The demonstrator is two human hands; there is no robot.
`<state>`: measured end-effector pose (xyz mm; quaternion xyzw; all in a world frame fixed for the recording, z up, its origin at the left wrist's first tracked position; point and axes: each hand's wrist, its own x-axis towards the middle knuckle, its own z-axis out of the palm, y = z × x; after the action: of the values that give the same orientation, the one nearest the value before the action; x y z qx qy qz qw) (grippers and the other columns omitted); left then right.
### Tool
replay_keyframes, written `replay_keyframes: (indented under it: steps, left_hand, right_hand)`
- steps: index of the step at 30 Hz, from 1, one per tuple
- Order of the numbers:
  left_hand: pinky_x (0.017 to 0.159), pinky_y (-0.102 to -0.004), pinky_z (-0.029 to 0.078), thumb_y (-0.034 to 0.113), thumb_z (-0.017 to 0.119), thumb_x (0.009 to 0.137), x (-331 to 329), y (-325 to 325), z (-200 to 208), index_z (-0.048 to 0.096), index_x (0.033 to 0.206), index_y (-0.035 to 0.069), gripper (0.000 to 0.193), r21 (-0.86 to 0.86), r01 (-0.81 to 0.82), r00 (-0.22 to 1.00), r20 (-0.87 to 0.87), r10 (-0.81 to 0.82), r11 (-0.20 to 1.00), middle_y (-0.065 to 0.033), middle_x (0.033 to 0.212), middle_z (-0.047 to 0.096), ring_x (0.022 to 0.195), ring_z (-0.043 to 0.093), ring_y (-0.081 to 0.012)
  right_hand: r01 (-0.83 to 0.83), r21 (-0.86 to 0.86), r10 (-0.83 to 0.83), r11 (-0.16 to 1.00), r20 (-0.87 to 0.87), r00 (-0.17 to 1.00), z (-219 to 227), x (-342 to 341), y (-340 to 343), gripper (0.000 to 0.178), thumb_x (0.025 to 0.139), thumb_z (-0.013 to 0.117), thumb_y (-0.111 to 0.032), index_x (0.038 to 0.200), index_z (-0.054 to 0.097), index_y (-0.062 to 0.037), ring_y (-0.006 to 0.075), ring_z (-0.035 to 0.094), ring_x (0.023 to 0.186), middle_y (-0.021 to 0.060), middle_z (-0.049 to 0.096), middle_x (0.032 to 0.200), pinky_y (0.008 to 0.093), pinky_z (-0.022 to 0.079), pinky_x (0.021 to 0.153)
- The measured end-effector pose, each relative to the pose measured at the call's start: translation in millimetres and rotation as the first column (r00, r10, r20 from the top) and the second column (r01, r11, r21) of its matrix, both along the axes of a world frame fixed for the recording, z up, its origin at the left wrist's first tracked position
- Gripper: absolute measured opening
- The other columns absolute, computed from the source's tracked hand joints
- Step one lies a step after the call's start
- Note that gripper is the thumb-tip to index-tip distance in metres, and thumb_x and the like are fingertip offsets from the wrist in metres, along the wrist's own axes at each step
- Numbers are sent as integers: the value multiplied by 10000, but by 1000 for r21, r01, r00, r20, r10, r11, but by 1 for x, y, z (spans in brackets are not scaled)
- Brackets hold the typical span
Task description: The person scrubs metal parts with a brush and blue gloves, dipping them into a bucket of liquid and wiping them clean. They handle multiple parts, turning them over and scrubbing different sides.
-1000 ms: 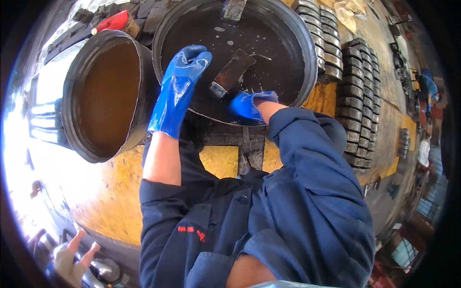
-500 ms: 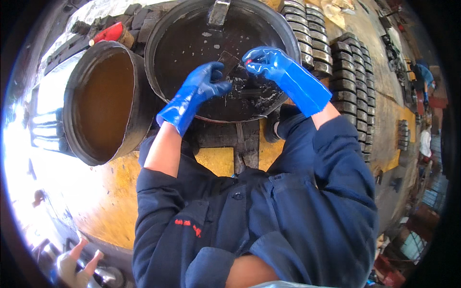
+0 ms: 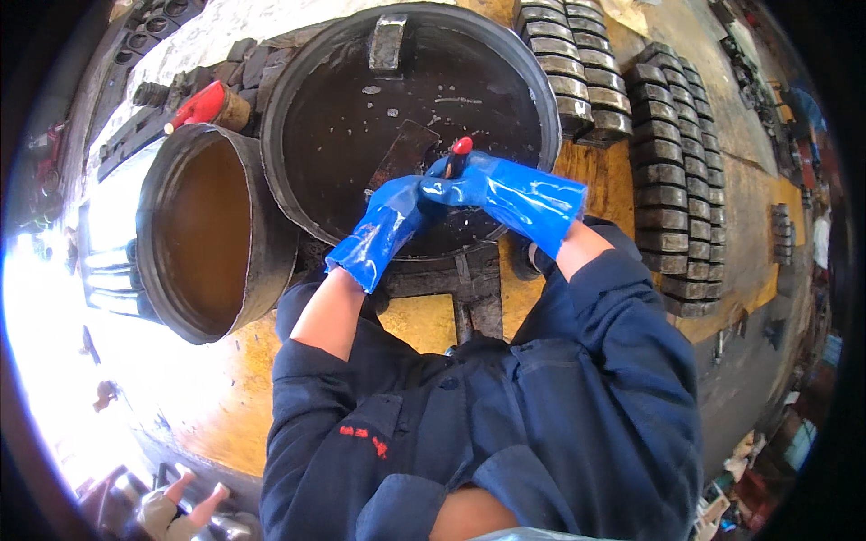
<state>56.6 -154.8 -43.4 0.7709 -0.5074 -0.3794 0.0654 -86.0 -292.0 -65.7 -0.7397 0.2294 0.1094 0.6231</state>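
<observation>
Both my hands wear blue rubber gloves and meet over the near part of a large round basin (image 3: 278,108) of dark liquid. My right hand (image 3: 465,183) is closed around a small tool with a red end (image 3: 462,145), which points up and away; the rest of it is hidden in the glove. My left hand (image 3: 394,200) is pressed against the right one, fingers curled; whatever it may grip is hidden. Just beyond my hands, a dark flat rectangular piece (image 3: 408,151) shows in the basin. A greyish metal block (image 3: 388,43) rests at the basin's far rim.
Left stands a drum (image 3: 262,216) of brown liquid, with a red-and-brown object (image 3: 206,106) behind it. Rows of stacked dark metal blocks (image 3: 663,171) line the right, more blocks (image 3: 568,68) beside the basin. At lower left another person's limbs (image 3: 194,505) show.
My hands, apart over the basin before, have come together. The tool's red end now sticks up from my right hand. The view has shifted a little.
</observation>
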Motion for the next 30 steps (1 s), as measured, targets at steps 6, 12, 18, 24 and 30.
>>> replay_keyframes:
  steps: [6, 12, 18, 24, 30]
  left_hand:
    - [902, -429, 581, 393, 729, 911, 31, 27, 20, 778, 1149, 120, 366, -413, -139, 977, 93, 194, 900, -191, 1093, 767, 1049, 735, -380]
    - [1068, -478, 539, 524, 851, 784, 40, 40, 26, 518, 1510, 6, 951, -137, -275, 891, 335, 306, 952, -263, 1386, 661, 1269, 653, -427]
    - [1067, -483, 539, 506, 867, 780, 26, 22, 0, 546, 1488, 52, 900, 41, -344, 891, 329, 312, 938, -252, 1388, 660, 1263, 656, -423]
    - [1020, -483, 569, 519, 882, 753, 51, 30, -27, 605, 1447, 157, 830, -51, -345, 891, 295, 344, 937, -185, 1307, 723, 1178, 706, -399]
    - [1044, -480, 561, 430, 885, 785, 52, 17, -3, 564, 1513, 210, 825, 100, -194, 891, 434, 133, 976, -174, 1356, 700, 1222, 686, -391]
  right_hand:
    - [171, -127, -186, 977, -114, 976, -3, -2, -13, 496, 899, 791, -504, 1141, 782, -72, 243, 716, 1027, 151, 776, 1098, 399, 539, 934]
    - [117, -703, -320, 701, -164, 933, -36, -14, -13, 509, 903, 698, -569, 1104, 786, -109, 381, 727, 1089, 171, 782, 1109, 455, 572, 972]
    - [622, -247, -489, 743, 436, 756, 10, -5, -1, 221, 977, 692, -261, 1087, 778, -89, 281, 762, 940, 125, 793, 1042, 388, 598, 858]
    - [289, -616, 292, 733, 668, 684, 15, 25, 36, 194, 919, 723, -165, 1112, 742, -175, 360, 700, 1002, 89, 725, 1126, 435, 588, 848]
    - [522, -648, -169, 555, 526, 833, -26, 30, -27, 185, 950, 714, -238, 1072, 779, -115, 350, 730, 1005, 127, 763, 1068, 433, 603, 876]
